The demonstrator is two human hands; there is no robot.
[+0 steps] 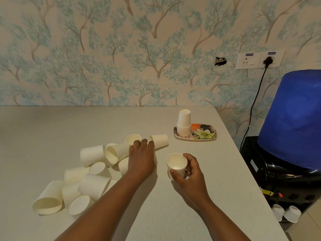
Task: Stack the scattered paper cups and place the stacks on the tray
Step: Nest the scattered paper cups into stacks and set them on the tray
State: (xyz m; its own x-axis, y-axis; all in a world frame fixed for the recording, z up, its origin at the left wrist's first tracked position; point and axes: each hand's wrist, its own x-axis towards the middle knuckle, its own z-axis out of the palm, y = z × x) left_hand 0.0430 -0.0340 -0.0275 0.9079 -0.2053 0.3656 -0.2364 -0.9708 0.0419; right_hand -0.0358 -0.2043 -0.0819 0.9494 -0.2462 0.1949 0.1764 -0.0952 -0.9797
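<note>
Stacking step under way. Right hand gripped an upright cup; left hand, fingers curled, reached among the scattered cups. One stack stood on the tray. Next: nest another cup squarely.

No text can be read here. Far beyond the right hand, two small blue labels sit on the top of the white wall socket plate, their white lettering too small to make out. Lower, to the right of that hand, a yellow sticker on the black water dispenser body carries dark print, also illegible.
</note>
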